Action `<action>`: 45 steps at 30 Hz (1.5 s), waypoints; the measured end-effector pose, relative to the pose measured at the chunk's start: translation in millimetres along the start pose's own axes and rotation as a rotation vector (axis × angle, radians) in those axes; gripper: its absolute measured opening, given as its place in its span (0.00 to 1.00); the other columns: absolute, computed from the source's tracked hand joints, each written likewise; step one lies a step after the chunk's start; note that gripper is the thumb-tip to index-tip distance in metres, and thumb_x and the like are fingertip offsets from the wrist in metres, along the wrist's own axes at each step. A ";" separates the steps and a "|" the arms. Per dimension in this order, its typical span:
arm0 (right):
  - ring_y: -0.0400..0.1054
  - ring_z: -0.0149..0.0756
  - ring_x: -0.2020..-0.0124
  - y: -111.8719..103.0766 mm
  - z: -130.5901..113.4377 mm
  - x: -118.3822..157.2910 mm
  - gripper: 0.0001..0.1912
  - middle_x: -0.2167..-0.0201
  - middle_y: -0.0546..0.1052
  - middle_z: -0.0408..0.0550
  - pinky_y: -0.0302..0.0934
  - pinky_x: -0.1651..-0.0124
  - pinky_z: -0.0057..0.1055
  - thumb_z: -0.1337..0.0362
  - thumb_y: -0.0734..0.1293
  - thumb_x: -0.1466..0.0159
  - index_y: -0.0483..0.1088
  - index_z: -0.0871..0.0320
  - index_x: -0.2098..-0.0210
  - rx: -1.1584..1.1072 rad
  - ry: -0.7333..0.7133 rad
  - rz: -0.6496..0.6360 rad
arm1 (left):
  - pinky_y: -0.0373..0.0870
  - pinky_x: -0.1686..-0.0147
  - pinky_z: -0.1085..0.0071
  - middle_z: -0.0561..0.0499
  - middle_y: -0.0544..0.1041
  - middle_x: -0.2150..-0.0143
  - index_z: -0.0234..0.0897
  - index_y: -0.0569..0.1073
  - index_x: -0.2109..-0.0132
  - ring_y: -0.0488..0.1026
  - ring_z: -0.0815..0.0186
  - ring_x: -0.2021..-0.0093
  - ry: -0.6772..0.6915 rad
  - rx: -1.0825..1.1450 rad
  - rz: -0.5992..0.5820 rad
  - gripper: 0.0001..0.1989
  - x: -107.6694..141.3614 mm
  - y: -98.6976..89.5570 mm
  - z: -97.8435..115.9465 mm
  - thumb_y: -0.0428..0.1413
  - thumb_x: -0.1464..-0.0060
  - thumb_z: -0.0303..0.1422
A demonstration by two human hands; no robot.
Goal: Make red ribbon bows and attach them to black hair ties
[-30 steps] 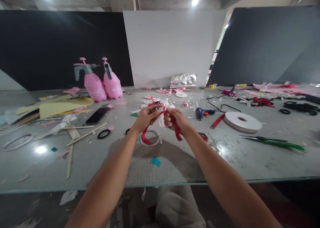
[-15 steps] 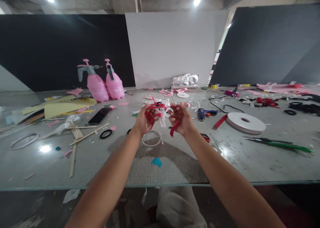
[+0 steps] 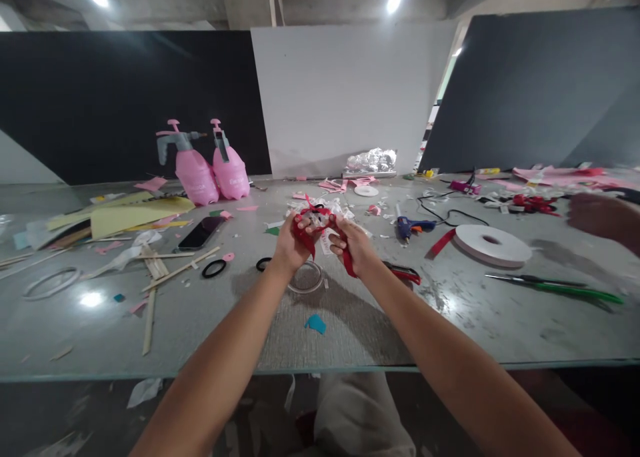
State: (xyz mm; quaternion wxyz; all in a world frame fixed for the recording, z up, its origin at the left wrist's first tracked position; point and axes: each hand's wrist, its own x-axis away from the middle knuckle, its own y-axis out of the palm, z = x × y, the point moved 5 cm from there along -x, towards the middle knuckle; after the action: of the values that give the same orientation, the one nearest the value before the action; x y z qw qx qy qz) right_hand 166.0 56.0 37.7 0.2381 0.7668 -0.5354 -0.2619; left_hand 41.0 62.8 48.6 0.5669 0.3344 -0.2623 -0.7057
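My left hand (image 3: 295, 242) and my right hand (image 3: 356, 245) are close together over the middle of the table, fingers closed on a red ribbon (image 3: 307, 240). One end of the ribbon hangs below each hand. A white printed label (image 3: 326, 242) shows between the hands. Just behind the fingers is a black ring, partly hidden. Under my hands a white ring (image 3: 306, 278) lies on the table, with a black ring (image 3: 263, 263) to its left. Red-handled scissors (image 3: 404, 273) are partly covered by my right forearm.
Right of my hands are a blue glue gun (image 3: 410, 226), a white ribbon spool (image 3: 493, 245) and green-handled scissors (image 3: 555, 286). A phone (image 3: 201, 233), wooden sticks (image 3: 149, 320) and two pink spray bottles (image 3: 196, 178) stand or lie left. Another person's hand (image 3: 603, 218) reaches in at the right edge.
My hands have drawn closer together, and the ribbon stretched between them is now bunched. Another person's hand has appeared at the right, where black bands lay.
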 end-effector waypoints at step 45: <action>0.61 0.24 0.83 -15.9 2.7 -7.6 0.11 0.79 0.68 0.36 0.58 0.84 0.20 0.57 0.69 0.43 0.66 0.56 0.67 0.286 0.017 0.155 | 0.71 0.68 0.75 0.56 0.72 0.74 0.34 0.73 0.59 0.71 0.74 0.75 -0.087 -0.201 -0.045 0.13 -8.7 -9.8 -15.8 0.64 0.51 0.33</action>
State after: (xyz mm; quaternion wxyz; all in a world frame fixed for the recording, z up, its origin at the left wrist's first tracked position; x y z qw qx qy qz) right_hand 173.1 67.9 26.6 0.1506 0.7514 -0.6229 -0.1572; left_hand 48.2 73.6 32.7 0.5698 0.2505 -0.2071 -0.7548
